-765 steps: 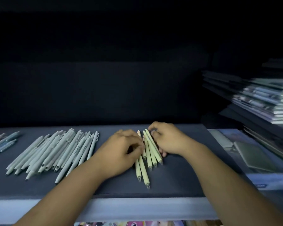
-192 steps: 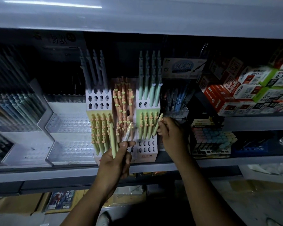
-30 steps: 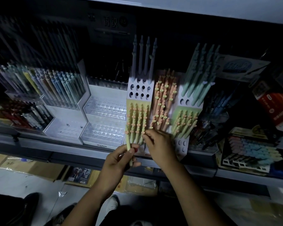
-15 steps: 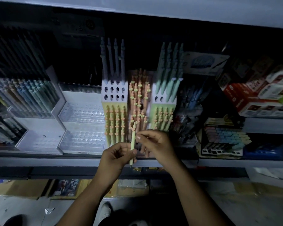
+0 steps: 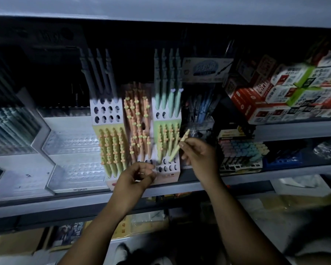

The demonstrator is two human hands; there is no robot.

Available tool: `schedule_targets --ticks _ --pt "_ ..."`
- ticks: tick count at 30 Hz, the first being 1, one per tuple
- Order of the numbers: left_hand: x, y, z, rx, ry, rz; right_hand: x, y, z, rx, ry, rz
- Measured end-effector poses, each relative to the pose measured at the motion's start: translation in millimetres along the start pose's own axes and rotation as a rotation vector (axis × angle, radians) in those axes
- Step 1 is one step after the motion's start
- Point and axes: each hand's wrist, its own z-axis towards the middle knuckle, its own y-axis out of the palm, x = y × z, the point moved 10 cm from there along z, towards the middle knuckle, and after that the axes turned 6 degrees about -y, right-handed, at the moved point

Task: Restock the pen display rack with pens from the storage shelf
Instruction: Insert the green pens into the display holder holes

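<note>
The pen display rack point(image 5: 168, 172) stands on the middle shelf, with three stepped columns of holes. Yellow-green, orange and green pens fill many holes, and tall grey and teal pens stand at the back. My right hand point(image 5: 198, 155) pinches a pale green pen point(image 5: 178, 147), tilted, its lower tip at a hole in the right column's front rows. My left hand point(image 5: 136, 178) hovers in front of the rack's base with its fingers loosely curled and nothing visible in it.
Clear plastic stepped trays point(image 5: 75, 150) sit left of the rack, with more pens at the far left. Blue pens point(image 5: 201, 109), a pack of pastel markers point(image 5: 241, 150) and stacked red and white boxes point(image 5: 275, 92) crowd the right. The grey shelf edge point(image 5: 65, 203) runs below.
The pale green pen passed from my left hand to my right hand, which moved right and tilted it into the right column. My left hand now holds nothing.
</note>
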Motion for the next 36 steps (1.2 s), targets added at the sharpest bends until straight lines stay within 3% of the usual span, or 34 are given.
schedule_targets --ticks 10,15,20,31,36 --pt "14.3 -17.9 -0.4 0.057 0.149 0.376 31.3 33.8 0.1 -0.100 0.006 -0.145" --pt "14.7 -23.5 -0.4 0.045 0.195 0.487 31.0 51.7 4.6 -0.235 -0.136 -0.352" --pt "21.7 -24.0 -1.8 0.054 0.237 0.608 19.4 52.0 2.1 -0.201 -0.224 -0.497" --pt "18.8 -64.8 -26.8 0.144 0.158 0.659 37.4 63.9 -41.7 -0.192 -0.056 -0.581" --pt "23.5 -107.3 -68.6 0.244 0.136 0.641 -3.8 116.0 -64.2 -0.413 -0.156 -0.525"
